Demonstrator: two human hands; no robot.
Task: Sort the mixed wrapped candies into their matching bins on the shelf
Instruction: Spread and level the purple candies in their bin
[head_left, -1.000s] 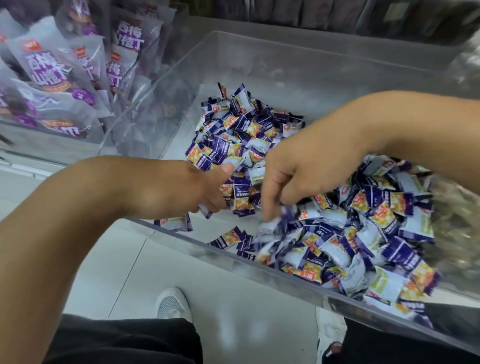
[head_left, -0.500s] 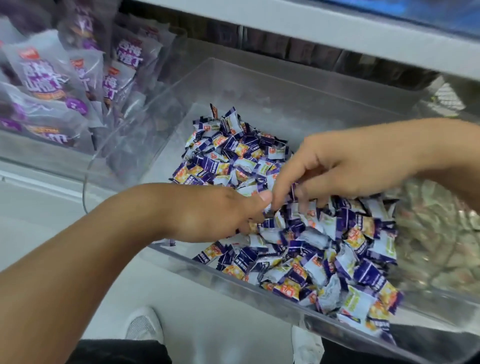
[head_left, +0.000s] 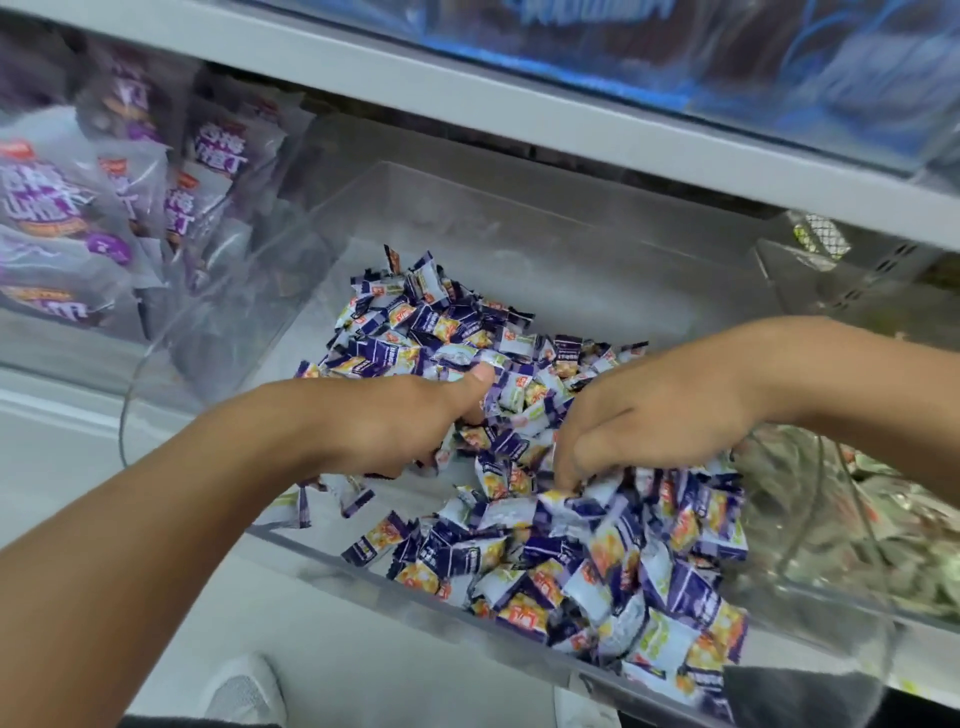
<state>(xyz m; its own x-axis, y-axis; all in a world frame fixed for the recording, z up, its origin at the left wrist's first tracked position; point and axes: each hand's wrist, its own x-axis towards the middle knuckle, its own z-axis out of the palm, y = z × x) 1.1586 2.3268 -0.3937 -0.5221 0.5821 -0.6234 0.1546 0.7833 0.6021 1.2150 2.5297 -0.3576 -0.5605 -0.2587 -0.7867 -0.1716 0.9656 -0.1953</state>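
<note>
A pile of purple, white and orange wrapped candies (head_left: 597, 561) fills the clear plastic bin (head_left: 519, 223) on the shelf. My left hand (head_left: 410, 421) is inside the bin at the pile's left side, with its fingers curled round a few candies and its thumb lying on top. My right hand (head_left: 649, 415) reaches in from the right. Its fingers are bent down into the pile and pinch a wrapper near the middle. The fingertips of both hands are partly hidden among the wrappers.
Left of the candy bin stands a clear bin of large purple snack bags (head_left: 78, 208). On the right is another clear bin with silvery-green wrapped sweets (head_left: 857, 519). A grey shelf board (head_left: 467, 104) hangs low overhead. Below are the floor and a white shoe (head_left: 249, 691).
The view has tilted upward, showing the shelf above. My hands met at the pile's middle, then parted. My right hand has dropped back into the candies.
</note>
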